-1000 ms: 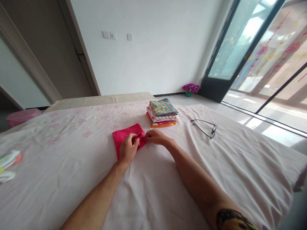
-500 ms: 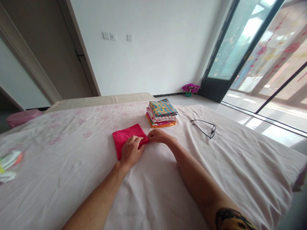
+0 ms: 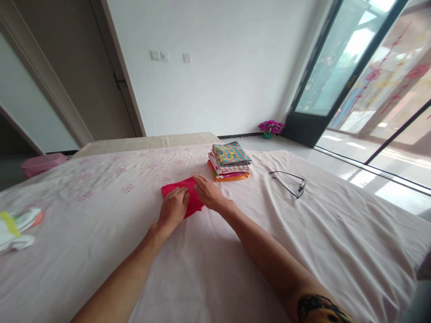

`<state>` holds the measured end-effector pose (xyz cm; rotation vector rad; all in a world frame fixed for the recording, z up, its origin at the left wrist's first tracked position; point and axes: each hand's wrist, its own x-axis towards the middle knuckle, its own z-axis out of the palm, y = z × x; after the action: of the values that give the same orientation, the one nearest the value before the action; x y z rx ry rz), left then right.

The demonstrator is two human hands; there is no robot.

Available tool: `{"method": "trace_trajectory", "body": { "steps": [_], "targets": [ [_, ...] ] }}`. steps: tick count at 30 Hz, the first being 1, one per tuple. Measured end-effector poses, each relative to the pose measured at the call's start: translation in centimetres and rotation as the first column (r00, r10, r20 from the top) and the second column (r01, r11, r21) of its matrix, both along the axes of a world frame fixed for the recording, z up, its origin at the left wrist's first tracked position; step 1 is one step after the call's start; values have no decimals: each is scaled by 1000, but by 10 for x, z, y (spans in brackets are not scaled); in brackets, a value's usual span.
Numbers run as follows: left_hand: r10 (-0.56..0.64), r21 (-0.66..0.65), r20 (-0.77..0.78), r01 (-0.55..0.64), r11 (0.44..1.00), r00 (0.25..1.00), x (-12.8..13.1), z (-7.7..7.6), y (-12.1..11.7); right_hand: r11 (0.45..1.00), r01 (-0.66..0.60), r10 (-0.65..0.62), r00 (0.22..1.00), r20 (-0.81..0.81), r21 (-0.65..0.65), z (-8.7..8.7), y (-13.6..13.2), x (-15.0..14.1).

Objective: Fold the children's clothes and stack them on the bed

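A red cloth [image 3: 193,200] lay on a pale sheet [image 3: 188,269], the left hand [image 3: 173,207] rested on its eight o'clock side, fingers loosely extended, the right hand [image 3: 209,194] lay along its three o'clock side, fingers straight, a cloth stack [image 3: 230,160] sat at two o'clock, glasses [image 3: 301,189] at three.

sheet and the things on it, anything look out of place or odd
The glasses, lying open to the right of the folded stack: they look stray beside cloths. The sheet around them is creased, while the red cloth lies fairly flat. I see nothing spilled or damaged.
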<state>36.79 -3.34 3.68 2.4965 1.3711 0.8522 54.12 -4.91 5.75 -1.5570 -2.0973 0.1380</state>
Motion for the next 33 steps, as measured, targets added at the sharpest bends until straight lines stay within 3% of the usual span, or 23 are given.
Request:
{"method": "trace_trajectory", "body": {
  "steps": [5,10,12,15,18,21,24,28,31,33],
  "targets": [
    [18,95,-218,3,995,976,-9,-31,-1,992,-18,47,970,239,-123,-34,-2,4],
    [4,62,-251,12,998,968,-26,-31,0,990,14,16,977,212,-138,-42,2,21],
    [15,136,-221,16,991,975,-30,-25,-6,991,26,0,982,191,-134,-41,3,22],
    [-83,244,-152,119,963,985,-28,-14,-19,994,37,-23,990,139,-98,-38,2,20],
    [-163,228,-88,179,957,983,-23,-6,-27,1000,11,-11,1000,-4,-7,-30,1,22],
    [-132,172,-68,142,975,989,-20,-5,-27,994,-107,107,976,-192,10,-14,1,29],
    [-79,146,-59,87,985,995,-20,-6,-25,951,-287,247,928,-279,-112,3,-1,37],
    [-95,142,-99,108,984,991,-19,-3,-26,879,-411,400,912,-95,-241,13,-6,39],
    [-96,142,-146,117,983,985,-18,-2,-28,889,-404,426,902,69,-214,9,-6,36],
    [-65,145,-154,88,986,986,-17,-3,-28,906,-378,399,912,90,-189,5,-4,33]
  ]
}}
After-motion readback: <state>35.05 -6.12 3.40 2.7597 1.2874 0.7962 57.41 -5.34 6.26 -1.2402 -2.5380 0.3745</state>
